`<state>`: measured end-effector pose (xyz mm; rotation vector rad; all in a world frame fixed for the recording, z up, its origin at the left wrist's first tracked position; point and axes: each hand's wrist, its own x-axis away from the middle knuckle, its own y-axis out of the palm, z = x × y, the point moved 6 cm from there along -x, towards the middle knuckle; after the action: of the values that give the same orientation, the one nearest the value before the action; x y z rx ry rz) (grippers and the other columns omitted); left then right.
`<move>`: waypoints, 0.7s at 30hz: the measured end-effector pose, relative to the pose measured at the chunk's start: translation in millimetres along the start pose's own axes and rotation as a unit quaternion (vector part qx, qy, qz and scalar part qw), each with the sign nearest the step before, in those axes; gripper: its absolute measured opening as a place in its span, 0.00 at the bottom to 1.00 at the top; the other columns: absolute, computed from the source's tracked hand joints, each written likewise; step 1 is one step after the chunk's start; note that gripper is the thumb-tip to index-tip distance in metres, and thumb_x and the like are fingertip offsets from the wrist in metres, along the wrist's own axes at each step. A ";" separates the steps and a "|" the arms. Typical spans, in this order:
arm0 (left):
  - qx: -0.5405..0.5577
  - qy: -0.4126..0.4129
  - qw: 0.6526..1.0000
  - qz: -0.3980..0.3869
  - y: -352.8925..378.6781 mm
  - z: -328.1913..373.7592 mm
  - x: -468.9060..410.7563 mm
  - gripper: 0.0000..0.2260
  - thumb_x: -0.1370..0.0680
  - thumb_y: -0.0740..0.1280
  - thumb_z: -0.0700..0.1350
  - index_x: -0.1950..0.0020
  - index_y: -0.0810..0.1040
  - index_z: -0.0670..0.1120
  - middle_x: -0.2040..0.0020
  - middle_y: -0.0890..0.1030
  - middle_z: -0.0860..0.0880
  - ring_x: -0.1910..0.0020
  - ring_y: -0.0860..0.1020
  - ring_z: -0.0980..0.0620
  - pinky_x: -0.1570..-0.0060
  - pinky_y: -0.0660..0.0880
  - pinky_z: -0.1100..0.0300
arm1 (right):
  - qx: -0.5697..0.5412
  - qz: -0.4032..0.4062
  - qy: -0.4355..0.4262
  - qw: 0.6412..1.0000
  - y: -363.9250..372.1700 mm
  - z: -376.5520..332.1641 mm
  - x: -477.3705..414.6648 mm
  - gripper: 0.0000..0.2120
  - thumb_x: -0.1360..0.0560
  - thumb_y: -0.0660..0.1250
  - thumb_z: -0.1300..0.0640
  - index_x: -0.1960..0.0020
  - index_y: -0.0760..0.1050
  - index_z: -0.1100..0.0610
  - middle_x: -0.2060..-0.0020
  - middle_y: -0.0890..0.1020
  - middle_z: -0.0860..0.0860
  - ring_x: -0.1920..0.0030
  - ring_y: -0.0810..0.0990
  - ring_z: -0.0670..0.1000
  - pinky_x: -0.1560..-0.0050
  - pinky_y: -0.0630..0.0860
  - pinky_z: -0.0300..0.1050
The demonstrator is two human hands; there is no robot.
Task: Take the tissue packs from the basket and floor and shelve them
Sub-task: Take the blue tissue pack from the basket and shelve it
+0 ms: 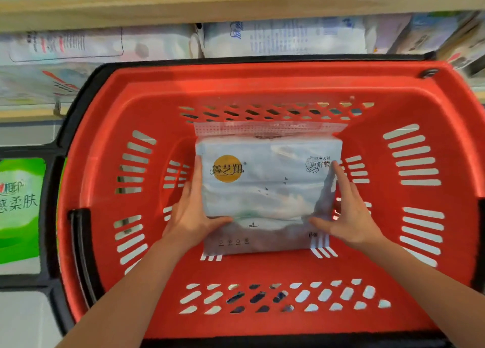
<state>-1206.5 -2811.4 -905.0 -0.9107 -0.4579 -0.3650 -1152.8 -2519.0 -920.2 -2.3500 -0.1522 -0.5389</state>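
A pale blue-and-white tissue pack [267, 190] with a yellow round logo lies in the middle of a red plastic basket [409, 290]. My left hand [191, 214] presses against the pack's left side, thumb on its front face. On the pack's right side my right hand [346, 216] grips it, fingers up along the edge and thumb across the lower front. No other pack shows inside the basket.
A green tissue pack [18, 208] lies on the floor left of the basket. Beyond the basket's far rim a wooden shelf [236, 6] holds several white tissue packs [283, 38]. Black basket handles [81, 256] lie folded down along the rim.
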 end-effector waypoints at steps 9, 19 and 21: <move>0.005 -0.011 0.998 -0.063 11.0 -11.7 -13.5 0.65 0.45 0.78 0.57 0.44 0.18 0.72 0.26 0.63 0.44 0.37 0.73 0.38 0.41 0.72 0.44 | -0.001 -0.072 -0.013 0.997 22.3 3.1 -6.1 0.64 0.40 0.78 0.58 0.34 0.24 0.42 0.31 0.39 0.38 0.30 0.49 0.42 0.32 0.56 0.38; 0.042 0.013 0.998 -0.039 11.8 2.5 -7.0 0.65 0.39 0.80 0.51 0.40 0.20 0.67 0.32 0.72 0.39 0.39 0.75 0.36 0.42 0.73 0.51 | -0.012 -0.012 0.025 1.000 21.5 -0.7 -7.2 0.66 0.41 0.78 0.63 0.34 0.24 0.42 0.28 0.54 0.66 0.32 0.64 0.64 0.43 0.69 0.49; 0.034 0.015 0.998 -0.044 9.9 3.6 -5.9 0.63 0.38 0.79 0.50 0.40 0.20 0.66 0.32 0.72 0.40 0.39 0.75 0.37 0.43 0.72 0.54 | -0.012 -0.017 0.029 0.999 21.4 -5.0 -6.7 0.66 0.41 0.78 0.63 0.35 0.23 0.41 0.28 0.55 0.67 0.33 0.65 0.65 0.45 0.68 0.46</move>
<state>-1207.4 -2802.2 -912.8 -0.8199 -0.4813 -0.4391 -1155.1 -2537.9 -933.0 -2.3568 -0.1601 -0.6288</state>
